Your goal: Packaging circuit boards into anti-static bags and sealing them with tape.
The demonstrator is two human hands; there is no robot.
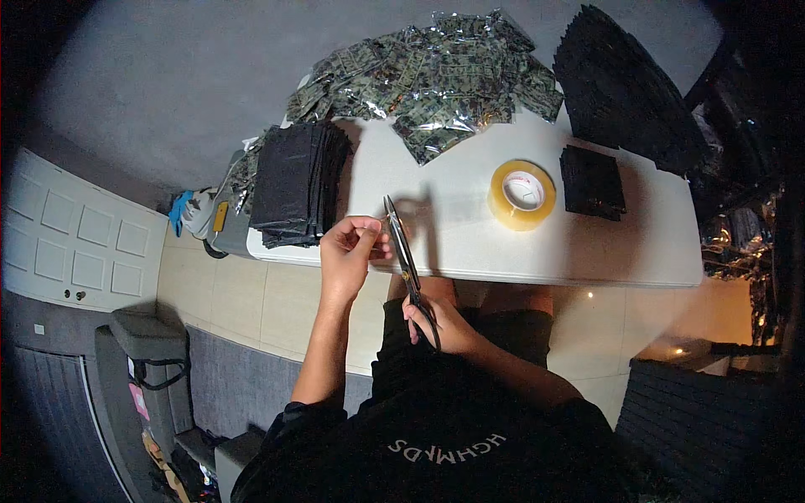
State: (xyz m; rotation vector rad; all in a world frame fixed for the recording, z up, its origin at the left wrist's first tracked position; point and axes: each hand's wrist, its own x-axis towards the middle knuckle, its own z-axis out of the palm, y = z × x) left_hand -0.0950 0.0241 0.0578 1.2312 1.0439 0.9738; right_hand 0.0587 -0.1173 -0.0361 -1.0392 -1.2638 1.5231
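Observation:
My right hand (443, 325) is wrapped round the handles of black-handled scissors (405, 256). Their blades point away from me, over the near edge of the white table (453, 239). Close to the blade tips, the fingers of my left hand (352, 247) are pinched together. Whatever they hold is too small or too clear to make out. A stack of black plastic packages (293, 184) stands just beyond my left hand. To the right of the scissors lies a large roll of clear yellowish tape (507, 210).
Camouflage-patterned packs in clear plastic (436, 75) are heaped along the far side. A small black stack (592, 182) sits right of the tape, with a larger black pile (625, 92) behind it. A grey sofa (142, 344) and white door (80, 230) are at left.

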